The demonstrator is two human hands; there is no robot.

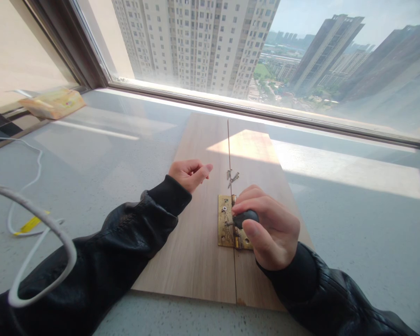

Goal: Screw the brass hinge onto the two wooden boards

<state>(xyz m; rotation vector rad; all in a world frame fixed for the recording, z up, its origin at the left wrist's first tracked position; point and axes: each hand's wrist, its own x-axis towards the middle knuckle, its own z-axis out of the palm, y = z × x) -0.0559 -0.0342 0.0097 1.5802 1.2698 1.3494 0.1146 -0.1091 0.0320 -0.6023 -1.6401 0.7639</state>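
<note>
A brass hinge (225, 235) lies across the seam between two pale wooden boards (196, 261). My right hand (271, 226) grips a short screwdriver (245, 218) by its dark handle, its shaft pointing left to the hinge's left leaf, where a screw head shows. That hand hides part of the right leaf. Several loose screws (234, 178) lie on the boards just beyond the hinge. To the left, my left hand (192, 174) is curled closed above the left board, thumb against the fingers; whatever it holds, if anything, is too small to make out.
The boards rest on a speckled pale sill (353, 224) below a large window. A white cable (66, 252) loops at the left, partly in front of my left sleeve, near a yellow tag (31, 224). A yellowish block (54, 103) sits at the far left by the window frame.
</note>
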